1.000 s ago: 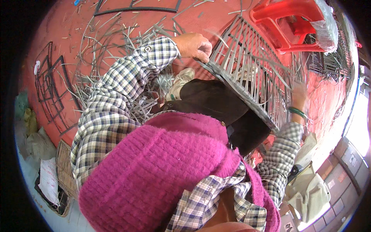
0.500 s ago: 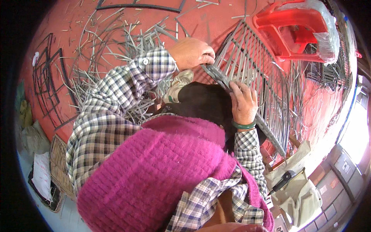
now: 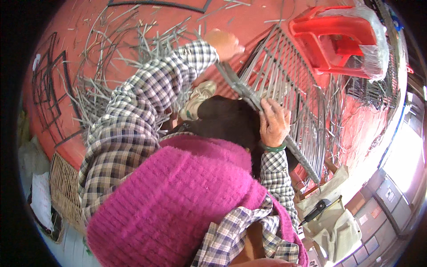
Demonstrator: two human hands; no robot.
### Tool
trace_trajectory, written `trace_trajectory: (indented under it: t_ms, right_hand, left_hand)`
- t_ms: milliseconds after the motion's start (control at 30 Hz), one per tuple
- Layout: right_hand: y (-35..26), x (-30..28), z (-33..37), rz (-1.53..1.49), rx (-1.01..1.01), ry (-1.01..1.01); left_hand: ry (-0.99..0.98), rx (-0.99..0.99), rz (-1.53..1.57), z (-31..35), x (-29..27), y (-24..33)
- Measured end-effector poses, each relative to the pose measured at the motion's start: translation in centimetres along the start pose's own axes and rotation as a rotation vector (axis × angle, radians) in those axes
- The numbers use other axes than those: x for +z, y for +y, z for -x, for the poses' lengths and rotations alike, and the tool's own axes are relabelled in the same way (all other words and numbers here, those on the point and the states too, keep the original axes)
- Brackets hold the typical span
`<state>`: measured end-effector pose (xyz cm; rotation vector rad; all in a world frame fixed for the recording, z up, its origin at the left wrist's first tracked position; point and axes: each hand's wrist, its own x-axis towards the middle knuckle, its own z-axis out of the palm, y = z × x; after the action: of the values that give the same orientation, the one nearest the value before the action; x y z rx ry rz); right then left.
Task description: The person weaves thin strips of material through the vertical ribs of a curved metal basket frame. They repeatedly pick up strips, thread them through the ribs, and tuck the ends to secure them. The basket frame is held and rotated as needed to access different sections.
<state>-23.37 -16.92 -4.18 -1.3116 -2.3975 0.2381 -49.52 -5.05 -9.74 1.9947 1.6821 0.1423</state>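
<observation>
A frame strung with grey plastic strips (image 3: pixel 284 66) leans in front of my legs, its wrapped near edge running slantwise down to the right. My right hand (image 3: pixel 274 122), with a green bangle at the wrist, has its fingers curled over that edge. Beyond the upper left end of the edge, my left hand (image 3: pixel 224 44) is raised over the floor. Motion blurs its fingers, so whether they hold a strip is unclear. Flat grey strip ends (image 3: pixel 231 78) lie along the edge between my two hands.
A heap of loose grey strips (image 3: pixel 151 49) covers the red floor at left. Dark bare frames (image 3: pixel 55 89) lie farther left. A red plastic stool (image 3: pixel 307 42), partly wrapped in clear film, stands at upper right. A pale cloth-covered seat (image 3: pixel 338 231) is at lower right.
My left hand has moved up and slightly left, away from the frame's edge. My right hand stays on the edge. The whole view has shifted a little.
</observation>
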Motion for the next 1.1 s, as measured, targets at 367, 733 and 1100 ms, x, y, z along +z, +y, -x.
trace_trajectory:
  t_ms: [367,733,1100]
  right_hand:
    - [-0.7,0.9,0.6,0.047,-0.005,0.044]
    - [-1.4,0.8,0.5,0.033,0.013,0.05]
    - [-1.7,0.9,0.7,0.028,0.019,0.057]
  left_hand:
    - [-0.322,0.006,0.208,3.6,-1.1,-2.3]
    - [0.243,0.214,0.309,4.3,-0.8,-0.7]
    - [-0.294,0.436,0.257,5.3,-3.2,0.5]
